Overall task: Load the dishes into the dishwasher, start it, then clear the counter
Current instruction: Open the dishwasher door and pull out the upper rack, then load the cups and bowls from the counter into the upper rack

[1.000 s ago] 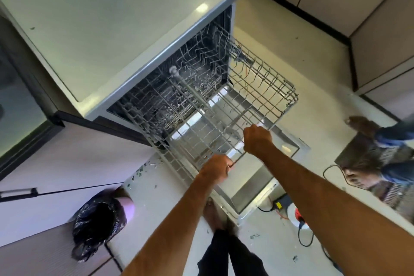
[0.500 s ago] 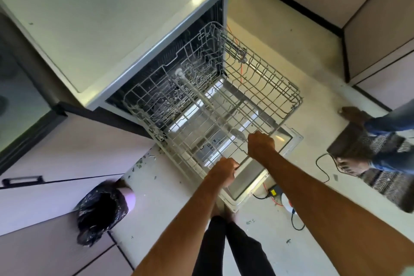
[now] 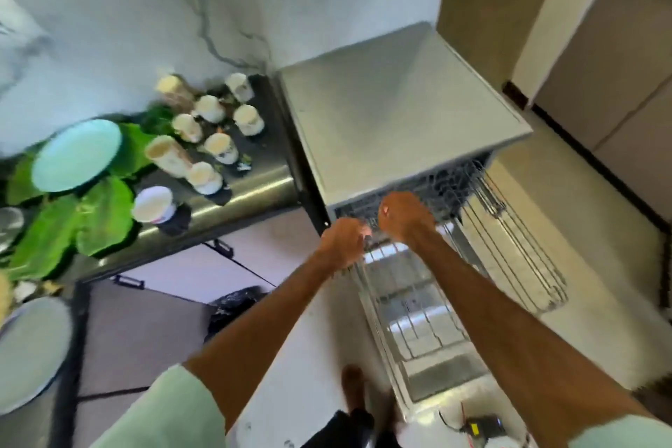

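Note:
The dishwasher (image 3: 400,102) stands open with its door (image 3: 429,338) folded down. A wire rack (image 3: 527,265) is drawn out over the door and holds nothing. My left hand (image 3: 345,240) and my right hand (image 3: 403,215) are side by side at the mouth of the machine, fingers curled around rack wires there; motion blur hides the exact grip. On the steel counter (image 3: 254,185) to the left stand several cream cups (image 3: 214,145), a white tub (image 3: 152,204), a teal plate (image 3: 76,155) and green leaf-shaped plates (image 3: 105,215).
A pale plate (image 3: 29,356) shows at the lower left edge. A black bin bag (image 3: 232,305) sits on the floor by the cabinet fronts. A cable and a yellow-and-black device (image 3: 480,425) lie on the floor near the door's front edge. My foot (image 3: 354,385) is beside the door.
The view has swung up and left, bringing the counter and dishes into sight. Both hands have moved from the rack's front rim back to the dishwasher's opening.

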Demonstrator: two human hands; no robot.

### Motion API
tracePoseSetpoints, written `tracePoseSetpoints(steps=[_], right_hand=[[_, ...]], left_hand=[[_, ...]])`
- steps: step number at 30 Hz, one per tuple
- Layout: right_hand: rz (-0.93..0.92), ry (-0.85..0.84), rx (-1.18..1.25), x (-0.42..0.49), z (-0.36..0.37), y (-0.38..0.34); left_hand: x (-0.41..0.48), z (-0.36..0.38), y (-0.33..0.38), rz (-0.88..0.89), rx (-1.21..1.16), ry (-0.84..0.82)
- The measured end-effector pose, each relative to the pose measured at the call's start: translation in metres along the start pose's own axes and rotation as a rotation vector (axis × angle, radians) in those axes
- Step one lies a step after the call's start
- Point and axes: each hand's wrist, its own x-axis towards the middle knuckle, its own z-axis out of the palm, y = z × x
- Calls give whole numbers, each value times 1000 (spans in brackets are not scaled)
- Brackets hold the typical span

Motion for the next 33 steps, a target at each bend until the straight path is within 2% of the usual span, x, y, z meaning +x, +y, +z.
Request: tracePoseSetpoints(steps=[5, 11, 17, 24, 29, 33], right_hand=[[-136, 93, 4, 14, -62, -108], [-217, 54, 48, 38, -74, -206], [-223, -22, 79, 82, -40, -275], [-180, -92, 113, 150, 10, -309], [-137, -68, 158, 176, 11, -319], [-125, 21, 213, 198, 4, -320]], left_hand=[[-42, -114, -66, -169, -24, 304], [-74, -170, -164, -295, -161, 485], [-88, -208, -232, -415, -242, 435], [-74, -228, -288, -458, -264, 423], [-49, -236, -304, -458, -239, 405], [-16, -225, -319, -442, -227, 351]])
